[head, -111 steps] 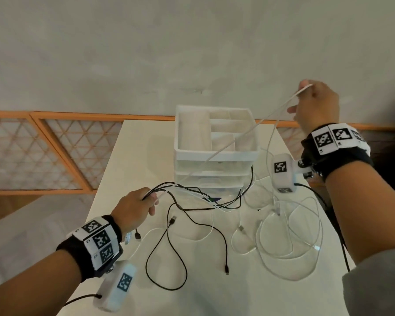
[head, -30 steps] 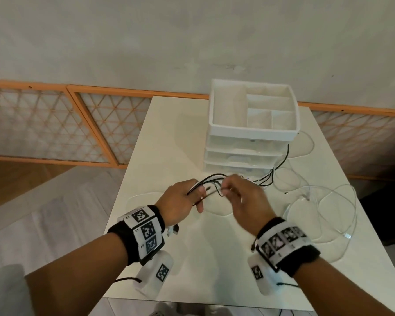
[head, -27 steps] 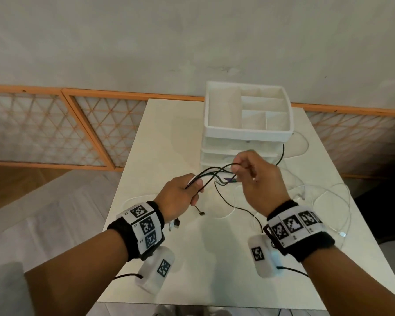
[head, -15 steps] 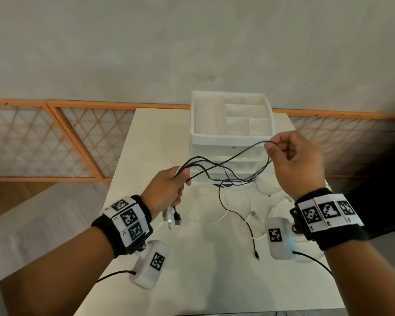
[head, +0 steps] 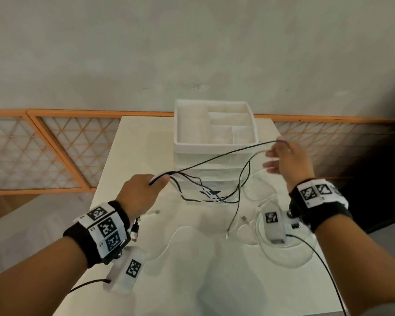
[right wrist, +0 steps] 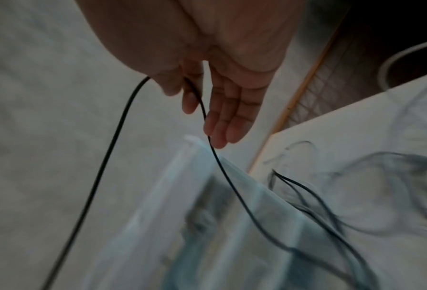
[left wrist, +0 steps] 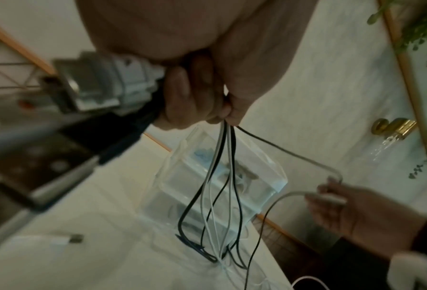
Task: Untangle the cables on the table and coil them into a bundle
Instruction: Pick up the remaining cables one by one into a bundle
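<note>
Cables (head: 214, 195) lie tangled on the worktop (head: 192, 270); my left hand (head: 139, 192) pinches their gathered ends while my right hand (head: 287, 160), fingers loose, draws one black strand (head: 219, 156) free for coiling next

No words or brand names can be read. The only signs are black-and-white square tag patterns. Several sit on the band (head: 102, 229) behind the left hand (head: 140, 194), each with a tiny character beside it, too small to read. More sit on the band (head: 315, 192) behind the right hand (head: 290, 160), and 1 tag is on each white box hanging under the wrists (head: 132, 267) (head: 271, 218).
</note>
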The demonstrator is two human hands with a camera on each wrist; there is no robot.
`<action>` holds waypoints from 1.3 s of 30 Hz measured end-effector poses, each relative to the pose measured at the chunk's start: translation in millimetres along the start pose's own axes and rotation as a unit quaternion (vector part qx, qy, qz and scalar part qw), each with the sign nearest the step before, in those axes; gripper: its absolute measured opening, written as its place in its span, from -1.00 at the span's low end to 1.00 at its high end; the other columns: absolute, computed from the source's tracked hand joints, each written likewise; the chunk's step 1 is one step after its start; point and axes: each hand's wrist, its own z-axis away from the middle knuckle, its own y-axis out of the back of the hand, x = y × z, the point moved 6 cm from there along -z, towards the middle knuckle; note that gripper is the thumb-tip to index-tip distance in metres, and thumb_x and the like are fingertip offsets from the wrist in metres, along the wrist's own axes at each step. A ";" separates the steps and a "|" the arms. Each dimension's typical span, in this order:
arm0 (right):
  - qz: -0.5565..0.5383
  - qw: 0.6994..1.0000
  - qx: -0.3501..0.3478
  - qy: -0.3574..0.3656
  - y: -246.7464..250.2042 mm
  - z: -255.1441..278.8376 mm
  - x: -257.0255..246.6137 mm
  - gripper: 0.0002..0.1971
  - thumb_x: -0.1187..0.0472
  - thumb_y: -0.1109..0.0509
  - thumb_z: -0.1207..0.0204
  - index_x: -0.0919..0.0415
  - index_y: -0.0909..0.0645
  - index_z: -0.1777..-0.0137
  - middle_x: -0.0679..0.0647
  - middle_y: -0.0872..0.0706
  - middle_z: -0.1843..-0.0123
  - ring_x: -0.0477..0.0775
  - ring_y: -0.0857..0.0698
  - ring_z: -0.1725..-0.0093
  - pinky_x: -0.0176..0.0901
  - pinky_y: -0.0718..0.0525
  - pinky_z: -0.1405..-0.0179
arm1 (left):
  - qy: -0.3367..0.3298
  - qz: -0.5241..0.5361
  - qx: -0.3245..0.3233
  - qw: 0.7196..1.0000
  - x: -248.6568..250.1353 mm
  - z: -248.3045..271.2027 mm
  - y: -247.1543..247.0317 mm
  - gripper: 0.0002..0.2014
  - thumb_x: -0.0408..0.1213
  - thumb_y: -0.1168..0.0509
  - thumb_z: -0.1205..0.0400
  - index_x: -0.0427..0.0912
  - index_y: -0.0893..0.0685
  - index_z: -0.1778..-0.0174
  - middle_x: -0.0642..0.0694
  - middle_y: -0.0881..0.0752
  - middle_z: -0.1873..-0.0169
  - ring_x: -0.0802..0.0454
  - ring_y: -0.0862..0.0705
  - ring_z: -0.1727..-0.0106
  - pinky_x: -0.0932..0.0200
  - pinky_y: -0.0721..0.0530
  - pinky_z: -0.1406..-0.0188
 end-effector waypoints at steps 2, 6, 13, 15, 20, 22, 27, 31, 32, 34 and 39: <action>-0.045 0.998 0.010 0.044 3.8 -12.7 -34.6 -0.79 -0.08 -0.28 -0.66 0.03 -0.61 0.03 0.15 -0.81 0.09 0.17 -0.79 0.30 -0.02 -0.73 0.28 | 0.017 -0.013 -0.006 1.000 -5.3 -0.1 1.4 -0.44 0.14 -0.25 -0.66 -0.12 -0.20 0.48 -0.01 -0.26 0.63 -0.07 -0.24 0.53 0.07 -0.30 0.35; -0.062 0.991 0.025 0.113 6.3 -32.2 -78.0 -0.78 -0.07 -0.29 -0.65 0.02 -0.63 0.10 0.12 -0.85 0.05 0.10 -0.81 0.26 -0.05 -0.67 0.29 | 0.032 0.005 -0.012 0.999 -2.9 -0.6 4.1 -0.45 0.15 -0.27 -0.64 -0.10 -0.18 0.46 0.07 -0.20 0.66 -0.01 -0.18 0.57 0.13 -0.19 0.49; -0.172 0.980 -0.084 0.059 -7.0 -55.3 -74.9 -0.89 0.23 -0.19 -0.31 0.10 -0.56 0.29 0.00 -0.78 -0.19 0.08 -0.71 0.15 -0.08 -0.53 0.27 | 0.058 0.177 -0.061 0.981 2.3 -8.3 -3.9 -0.51 0.14 -0.09 -0.74 -0.19 -0.50 0.32 0.01 -0.26 0.55 0.07 -0.15 0.58 0.16 -0.13 0.52; -0.111 0.988 -0.110 0.006 -8.4 -56.3 -35.3 -0.83 0.18 -0.17 -0.45 0.14 -0.57 0.26 0.10 -0.76 -0.28 0.12 -0.70 0.15 -0.08 -0.52 0.26 | 0.039 0.192 -0.061 0.979 4.9 -8.3 -4.6 -0.53 0.03 -0.10 -0.77 -0.24 -0.57 0.31 0.05 -0.28 0.58 0.08 -0.16 0.57 0.14 -0.13 0.49; 0.277 0.944 -0.161 -0.083 -6.1 -51.9 79.3 -0.87 0.13 -0.36 -0.48 0.05 -0.73 0.21 0.25 -0.78 0.00 0.24 -0.71 0.19 -0.07 -0.56 0.22 | 0.022 0.186 -0.060 0.980 5.6 -7.3 -11.7 -0.53 -0.04 -0.15 -0.77 -0.35 -0.74 0.19 0.11 -0.31 0.58 0.10 -0.21 0.54 0.16 -0.19 0.48; 0.403 0.901 -0.155 -0.038 -8.4 -47.6 84.8 -0.79 0.22 -0.28 -0.61 0.07 -0.77 -0.02 0.19 -0.78 -0.13 0.28 -0.71 -0.09 -0.14 -0.52 0.02 | 0.026 0.175 -0.047 0.983 4.0 -8.7 -13.7 -0.54 -0.04 -0.16 -0.76 -0.35 -0.75 0.19 0.12 -0.33 0.59 0.11 -0.22 0.57 0.20 -0.21 0.52; 0.423 0.890 -0.153 0.076 -21.8 -52.9 47.3 -0.49 0.41 -0.27 -0.52 0.08 -0.55 -0.46 0.13 -0.56 -0.52 0.23 -0.57 -0.46 -0.09 -0.49 -0.40 | 0.025 0.105 -0.050 0.993 3.3 -7.3 -20.7 -0.58 -0.04 -0.22 -0.73 -0.21 -0.80 0.28 0.10 -0.37 0.58 0.12 -0.30 0.57 0.16 -0.28 0.51; 0.314 0.929 -0.115 0.159 -28.2 -61.9 -9.7 -0.40 0.49 -0.33 -0.42 0.06 -0.49 -0.45 0.04 -0.54 -0.48 0.12 -0.68 -0.15 -0.13 -0.63 -0.07 | 0.008 0.028 -0.068 0.997 5.5 0.9 -25.7 -0.62 -0.15 -0.22 -0.74 -0.26 -0.81 0.24 0.03 -0.36 0.58 0.16 -0.29 0.70 0.35 -0.26 0.62; 0.281 0.936 -0.110 0.180 -29.4 -63.3 -20.6 -0.41 0.47 -0.36 -0.41 0.09 -0.48 -0.45 -0.03 -0.53 -0.45 0.09 -0.67 -0.12 -0.11 -0.68 0.00 | 0.005 0.019 -0.066 0.998 5.7 2.2 -25.1 -0.63 -0.16 -0.22 -0.74 -0.25 -0.81 0.23 -0.01 -0.38 0.55 0.16 -0.28 0.73 0.41 -0.24 0.67; 0.222 0.948 -0.111 0.199 -30.0 -66.2 -28.8 -0.41 0.43 -0.43 -0.42 0.15 -0.45 -0.47 -0.16 -0.49 -0.37 0.06 -0.64 -0.13 -0.20 -0.67 0.08 | 0.002 0.007 -0.056 0.998 5.4 4.5 -22.1 -0.65 -0.16 -0.22 -0.75 -0.22 -0.82 0.20 -0.05 -0.42 0.49 0.16 -0.30 0.77 0.43 -0.27 0.73; 0.323 0.925 -0.147 0.135 -23.8 -64.4 22.5 -0.32 0.53 -0.40 -0.34 -0.04 -0.43 -0.40 0.02 -0.51 -0.50 0.11 -0.65 -0.20 -0.12 -0.62 0.00 | -0.002 0.029 -0.040 0.999 6.3 9.4 -15.8 -0.69 -0.16 -0.23 -0.74 -0.18 -0.84 0.14 -0.09 -0.48 0.39 0.18 -0.33 0.75 0.46 -0.30 0.74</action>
